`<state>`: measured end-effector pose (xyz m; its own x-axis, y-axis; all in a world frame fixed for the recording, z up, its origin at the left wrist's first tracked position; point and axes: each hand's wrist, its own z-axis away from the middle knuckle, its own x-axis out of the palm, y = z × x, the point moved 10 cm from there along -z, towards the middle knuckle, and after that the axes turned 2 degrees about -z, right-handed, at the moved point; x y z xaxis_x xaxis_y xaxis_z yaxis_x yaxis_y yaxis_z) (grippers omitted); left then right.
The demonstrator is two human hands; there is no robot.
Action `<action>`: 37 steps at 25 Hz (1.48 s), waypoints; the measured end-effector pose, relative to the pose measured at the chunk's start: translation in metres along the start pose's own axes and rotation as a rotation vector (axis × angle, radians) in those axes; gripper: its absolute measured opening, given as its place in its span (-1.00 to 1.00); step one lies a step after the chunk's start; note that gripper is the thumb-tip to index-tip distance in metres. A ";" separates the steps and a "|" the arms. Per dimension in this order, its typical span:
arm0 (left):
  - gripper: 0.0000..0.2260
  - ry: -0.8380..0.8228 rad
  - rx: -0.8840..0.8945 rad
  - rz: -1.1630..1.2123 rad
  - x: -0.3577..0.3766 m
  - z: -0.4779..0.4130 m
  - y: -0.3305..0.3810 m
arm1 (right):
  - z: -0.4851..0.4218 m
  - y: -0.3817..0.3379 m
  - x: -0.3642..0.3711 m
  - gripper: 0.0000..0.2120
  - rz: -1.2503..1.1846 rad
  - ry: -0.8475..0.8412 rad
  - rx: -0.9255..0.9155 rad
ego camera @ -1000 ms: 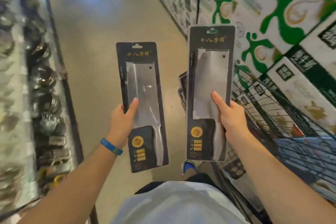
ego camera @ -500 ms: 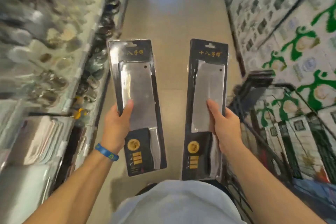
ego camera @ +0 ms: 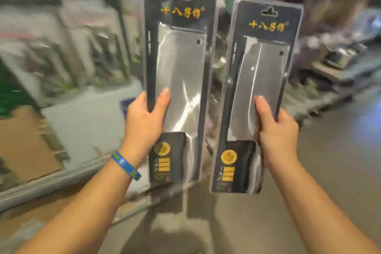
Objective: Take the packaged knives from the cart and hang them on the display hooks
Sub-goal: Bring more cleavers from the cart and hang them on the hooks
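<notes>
I see two knife packs, both clear glossy plastic blisters over matt black card; the left pack (ego camera: 179,76) catches bright glare streaks across its bubble; the right pack (ego camera: 257,93) shows the same sheen; inside each, a cleaver blade of smooth, brushed-looking steel, satin rather than mirror; gold print and a gold round sticker (ego camera: 228,156) look shiny on the card; on my left wrist sits a blue wristband (ego camera: 125,165), smooth and rubbery-looking; the floor (ego camera: 329,161) below looks smooth with a dull shine.
</notes>
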<state>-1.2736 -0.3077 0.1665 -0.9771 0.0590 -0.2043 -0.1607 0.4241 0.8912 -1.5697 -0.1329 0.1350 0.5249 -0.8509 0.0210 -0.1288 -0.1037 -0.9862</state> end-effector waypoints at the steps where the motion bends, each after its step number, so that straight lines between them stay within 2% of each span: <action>1: -0.60 0.085 0.013 -0.025 -0.035 -0.016 0.008 | -0.007 -0.018 0.042 -0.48 -0.010 -0.072 -0.044; 3: -0.61 0.249 0.059 -0.063 -0.102 -0.041 0.030 | -0.010 -0.059 0.126 -0.40 -0.056 -0.224 -0.116; 7: -0.68 0.544 0.166 -0.175 -0.223 -0.074 0.095 | 0.000 -0.152 0.266 -0.48 -0.201 -0.479 -0.252; 10: -0.70 0.724 0.239 -0.248 -0.289 -0.072 0.129 | 0.015 -0.202 0.335 -0.45 -0.291 -0.602 -0.322; 12: -0.63 0.848 0.245 -0.336 -0.330 -0.056 0.144 | 0.036 -0.229 0.371 -0.52 -0.338 -0.686 -0.361; 15: -0.53 0.994 0.198 -0.375 -0.389 -0.034 0.157 | 0.072 -0.260 0.416 -0.36 -0.393 -0.798 -0.381; 18: -0.46 1.039 0.186 -0.356 -0.436 -0.031 0.170 | 0.110 -0.294 0.452 -0.15 -0.389 -0.864 -0.433; 20: -0.45 1.083 0.203 -0.380 -0.465 -0.027 0.175 | 0.135 -0.313 0.476 -0.08 -0.395 -0.878 -0.464; 24: -0.41 1.064 0.206 -0.385 -0.524 -0.024 0.162 | 0.196 -0.329 0.527 -0.24 -0.400 -0.901 -0.489; 26: -0.36 1.045 0.181 -0.377 -0.561 -0.027 0.150 | 0.228 -0.330 0.555 -0.26 -0.392 -0.915 -0.494; 28: -0.43 1.019 0.156 -0.383 -0.593 -0.041 0.137 | 0.249 -0.328 0.583 -0.18 -0.373 -0.926 -0.485; 32: -0.70 0.922 0.182 -0.358 -0.625 -0.090 0.112 | 0.248 -0.322 0.620 -0.11 -0.321 -0.829 -0.440; 37: -0.68 0.788 0.213 -0.218 -0.618 -0.157 0.089 | 0.211 -0.317 0.627 0.01 -0.241 -0.720 -0.430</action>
<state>-0.7064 -0.4483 0.4359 -0.7516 -0.6577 0.0502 -0.4041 0.5192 0.7531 -1.0222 -0.5253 0.4264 0.9642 -0.2636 -0.0304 -0.1756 -0.5480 -0.8179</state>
